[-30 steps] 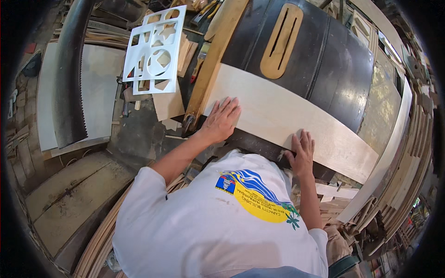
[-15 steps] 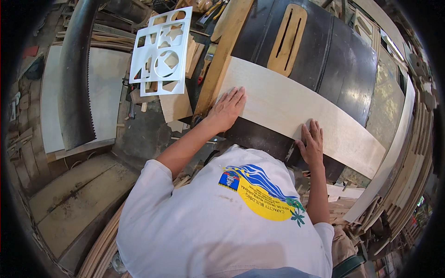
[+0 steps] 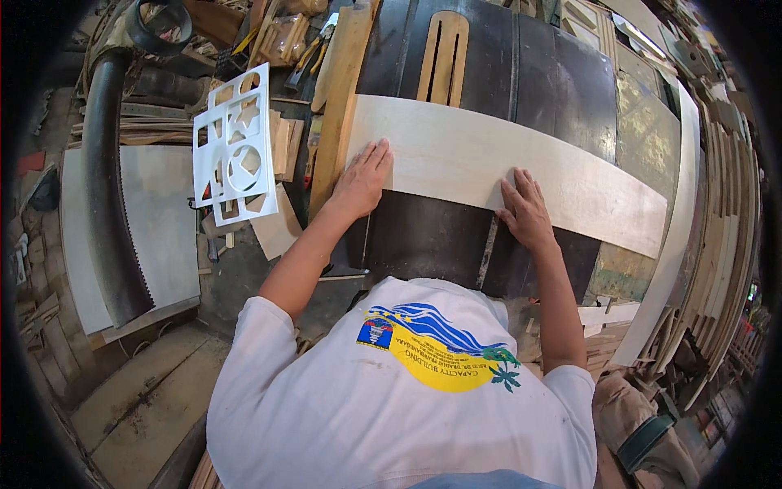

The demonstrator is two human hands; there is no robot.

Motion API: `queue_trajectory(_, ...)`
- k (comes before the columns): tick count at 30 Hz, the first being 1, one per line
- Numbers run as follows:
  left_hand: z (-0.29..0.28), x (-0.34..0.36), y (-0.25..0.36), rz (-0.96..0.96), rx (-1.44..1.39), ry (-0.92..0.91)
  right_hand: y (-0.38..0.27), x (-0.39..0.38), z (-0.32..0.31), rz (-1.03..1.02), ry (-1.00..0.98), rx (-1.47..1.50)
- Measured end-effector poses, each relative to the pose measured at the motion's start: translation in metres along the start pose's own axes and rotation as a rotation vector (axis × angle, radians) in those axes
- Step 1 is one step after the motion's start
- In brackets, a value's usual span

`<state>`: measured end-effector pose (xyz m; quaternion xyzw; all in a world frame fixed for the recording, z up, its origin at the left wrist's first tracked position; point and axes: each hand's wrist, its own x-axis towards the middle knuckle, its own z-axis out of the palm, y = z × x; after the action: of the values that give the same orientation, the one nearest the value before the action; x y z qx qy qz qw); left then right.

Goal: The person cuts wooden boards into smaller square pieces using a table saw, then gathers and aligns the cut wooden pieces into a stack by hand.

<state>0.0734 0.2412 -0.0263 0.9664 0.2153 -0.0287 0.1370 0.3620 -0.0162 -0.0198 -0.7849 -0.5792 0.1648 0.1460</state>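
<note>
A long pale plywood strip (image 3: pixel 456 155) lies flat across a dark metal machine table (image 3: pixel 423 244). My left hand (image 3: pixel 362 181) rests on the strip's left end, fingers stretched out and pressed together flat. Farther right, my right hand (image 3: pixel 528 210) is at the strip's near edge, its fingers lying on the wood and the thumb apart. Along the strip's left end runs a wooden fence (image 3: pixel 336 130), which the strip appears to touch. Beyond the strip is a wooden insert (image 3: pixel 444 61) with two long slots; its near end is hidden under the plywood.
Left of the fence, a white template (image 3: pixel 236 147) with cut-out shapes sits over wood offcuts. A large toothed saw blade (image 3: pixel 114 196) hangs at the left before a pale panel (image 3: pixel 171 220). Stacked wood strips (image 3: pixel 717 236) stand along the right.
The plywood strip has slid away from me, covering the near end of the slotted insert. Both hands moved forward with it, and more of the near tabletop shows. The view has also shifted.
</note>
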Motion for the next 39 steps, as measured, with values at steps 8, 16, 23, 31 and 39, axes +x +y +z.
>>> queue_trajectory(8,-0.003,0.051,-0.024,0.022,-0.005,0.009,0.022,0.046,-0.012,-0.008,-0.013,-0.016)
queue_trajectory(16,-0.015,0.1,-0.04,-0.027,-0.007,-0.065,0.042,0.094,-0.023,-0.022,-0.012,-0.057)
queue_trajectory(23,-0.022,0.139,-0.057,0.001,0.032,-0.049,0.059,0.129,-0.03,-0.003,-0.008,-0.042)
queue_trajectory(31,-0.024,0.176,-0.072,0.004,0.073,-0.076,0.081,0.162,-0.035,-0.026,0.009,-0.069)
queue_trajectory(39,-0.025,0.208,-0.088,0.016,0.079,-0.051,0.091,0.19,-0.048,-0.043,-0.004,-0.065)
